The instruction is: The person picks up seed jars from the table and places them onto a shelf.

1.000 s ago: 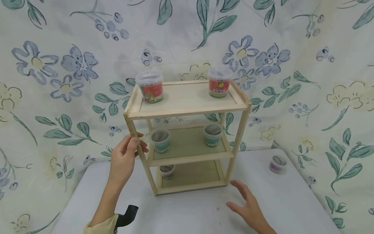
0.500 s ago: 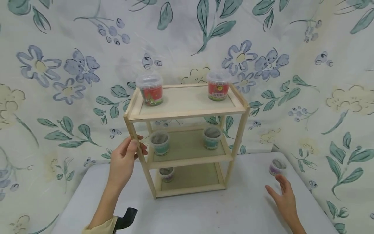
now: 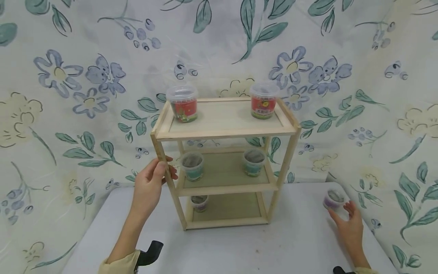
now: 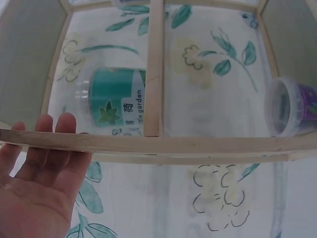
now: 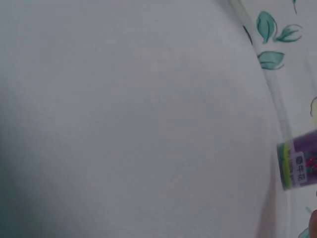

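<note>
My left hand (image 3: 148, 186) grips the left front post of a three-tier wooden shelf (image 3: 226, 187), its fingers reaching behind the wood in the left wrist view. On the table's right side, my right hand (image 3: 350, 224) is at a small purple-labelled cup (image 3: 333, 199), thumb in front and fingers at its right side. A fingertip (image 5: 313, 225) shows apart from this cup (image 5: 299, 161) in the right wrist view. Two red-labelled tubs (image 3: 184, 108) (image 3: 263, 104) stand on the top tier. Two teal cups (image 3: 192, 167) (image 3: 254, 163) stand on the middle tier, and a purple cup (image 3: 199, 203) on the bottom one.
The shelf stands on a white table (image 3: 239, 251). A floral cloth (image 3: 219, 45) hangs behind and on the right. The right-hand cup is close to the table's right edge.
My right hand has moved right, from beside the shelf's right front foot to the purple cup. My left hand keeps its grip on the post. The view has shifted slightly.
</note>
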`<state>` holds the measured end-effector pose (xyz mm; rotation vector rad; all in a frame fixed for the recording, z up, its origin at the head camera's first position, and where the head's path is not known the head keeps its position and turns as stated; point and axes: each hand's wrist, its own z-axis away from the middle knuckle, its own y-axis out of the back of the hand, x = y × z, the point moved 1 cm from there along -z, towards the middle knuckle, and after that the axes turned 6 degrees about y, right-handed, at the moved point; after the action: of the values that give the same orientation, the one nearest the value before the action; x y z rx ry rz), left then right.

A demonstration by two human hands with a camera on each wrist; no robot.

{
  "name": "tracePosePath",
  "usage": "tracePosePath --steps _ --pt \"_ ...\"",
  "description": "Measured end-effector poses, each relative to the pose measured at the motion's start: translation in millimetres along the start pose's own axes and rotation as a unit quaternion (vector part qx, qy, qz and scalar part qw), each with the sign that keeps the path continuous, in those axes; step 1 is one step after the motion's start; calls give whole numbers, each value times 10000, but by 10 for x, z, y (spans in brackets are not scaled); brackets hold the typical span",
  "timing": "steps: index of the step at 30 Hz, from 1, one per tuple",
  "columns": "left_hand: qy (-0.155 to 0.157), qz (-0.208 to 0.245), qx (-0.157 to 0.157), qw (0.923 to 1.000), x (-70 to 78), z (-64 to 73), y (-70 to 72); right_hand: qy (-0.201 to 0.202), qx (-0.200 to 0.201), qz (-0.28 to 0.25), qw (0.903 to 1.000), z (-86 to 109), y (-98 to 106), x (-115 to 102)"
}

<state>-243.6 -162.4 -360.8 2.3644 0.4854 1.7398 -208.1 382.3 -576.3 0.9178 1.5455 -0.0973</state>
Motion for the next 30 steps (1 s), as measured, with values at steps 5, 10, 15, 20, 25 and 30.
tracePosePath --steps 5,10,15,20,25,30 --pt "25 105 2 9999 -4 -7 -14 -14 -103 -74 9999 -118 43 72" --pt "2 184 -52 9998 12 -26 -40 -264 -740 28 9969 -260 90 131" --pt "-7 123 -98 9999 27 -37 -58 -279 -1219 56 9921 -370 79 208" --pt "23 -42 -18 10000 33 -22 -46 -432 -1309 149 9903 -413 -1 243" --pt "104 21 14 9999 31 16 -25 -470 -1198 288 9913 -419 -55 222" --pt "129 19 100 9999 29 40 -14 -405 -1205 388 9911 -441 -96 208"
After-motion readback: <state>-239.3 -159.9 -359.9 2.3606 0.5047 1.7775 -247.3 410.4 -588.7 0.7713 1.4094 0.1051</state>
